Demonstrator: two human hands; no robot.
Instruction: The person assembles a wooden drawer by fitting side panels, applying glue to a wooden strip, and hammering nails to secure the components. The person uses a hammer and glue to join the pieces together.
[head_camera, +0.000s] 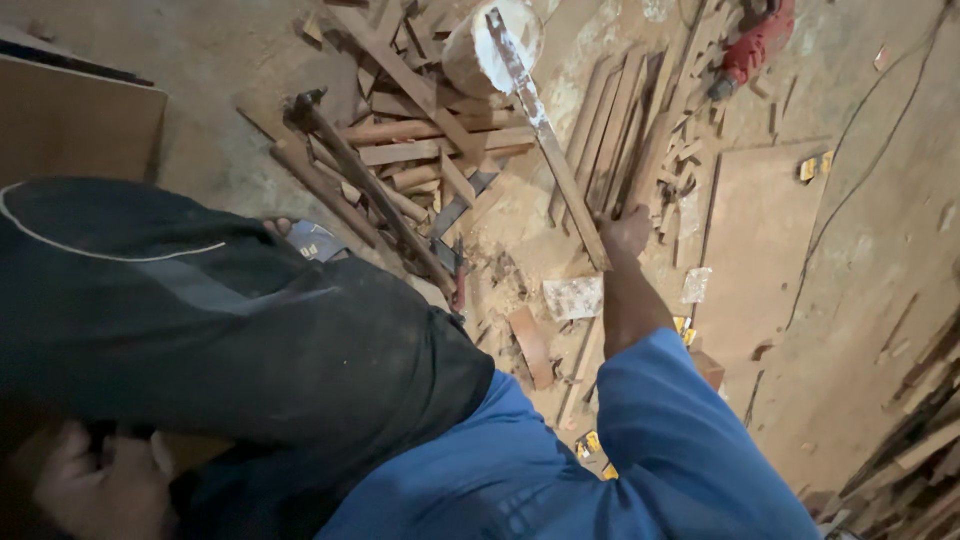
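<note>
Right hand (627, 234) at full reach over the sawdust-strewn floor (860, 250), fingers wrapped around the lower end of a long wooden strip (545, 130). Strip slanting up and away across a heap of timber offcuts (420, 140), its far end lying against a round log end (490, 45). Left hand (95, 485) low by the dark trouser leg (250, 330), fingers curled, contents impossible to tell. Red power tool (757, 40) at the far edge.
</note>
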